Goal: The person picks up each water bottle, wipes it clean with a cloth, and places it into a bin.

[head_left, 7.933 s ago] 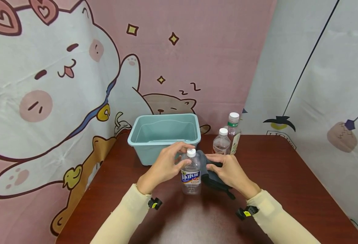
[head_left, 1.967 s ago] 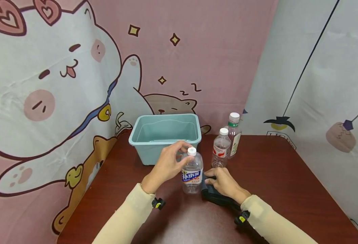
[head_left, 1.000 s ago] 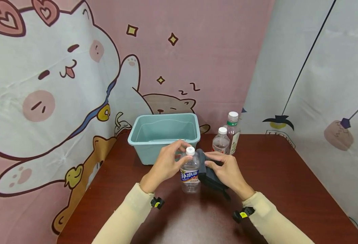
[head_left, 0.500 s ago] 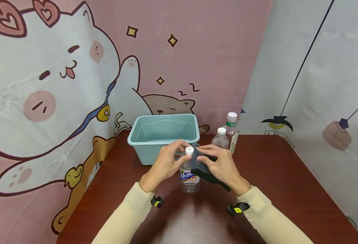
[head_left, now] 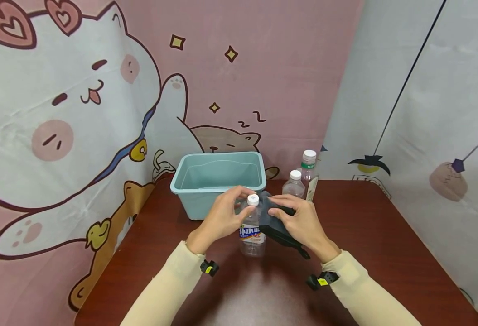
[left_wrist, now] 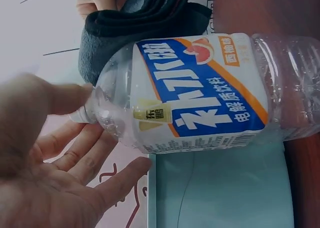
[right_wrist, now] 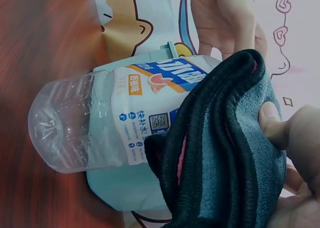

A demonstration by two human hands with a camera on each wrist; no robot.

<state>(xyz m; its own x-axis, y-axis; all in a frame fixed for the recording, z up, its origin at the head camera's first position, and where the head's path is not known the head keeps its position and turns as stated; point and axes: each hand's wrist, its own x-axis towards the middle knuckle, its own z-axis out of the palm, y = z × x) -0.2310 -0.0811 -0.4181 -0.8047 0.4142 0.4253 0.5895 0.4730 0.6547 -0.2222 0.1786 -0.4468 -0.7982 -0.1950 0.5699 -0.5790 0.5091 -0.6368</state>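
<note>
An upright clear bottle (head_left: 252, 234) with a white cap and a blue-and-white label stands on the table. My left hand (head_left: 222, 217) grips it at the neck by the cap; the left wrist view shows thumb and fingers of that hand (left_wrist: 60, 138) around the neck of the bottle (left_wrist: 200, 92). A folded grey-blue cloth with black edges (head_left: 275, 222) is pinched in my right hand (head_left: 304, 222) and lies against the bottle's right side. In the right wrist view the cloth (right_wrist: 250, 123) covers part of the bottle (right_wrist: 105, 123), with my right thumb pressed on it (right_wrist: 300, 153).
A light teal bin (head_left: 218, 199) stands behind my left hand. Two more clear bottles with white caps stand behind my right hand, a shorter one (head_left: 293, 186) and a taller one (head_left: 309, 170). The brown table (head_left: 385, 235) meets a printed curtain behind.
My right hand has lifted the cloth from low beside the bottle to its upper right side, and shifted slightly right in the last half second. My left hand has kept its grip on the neck.
</note>
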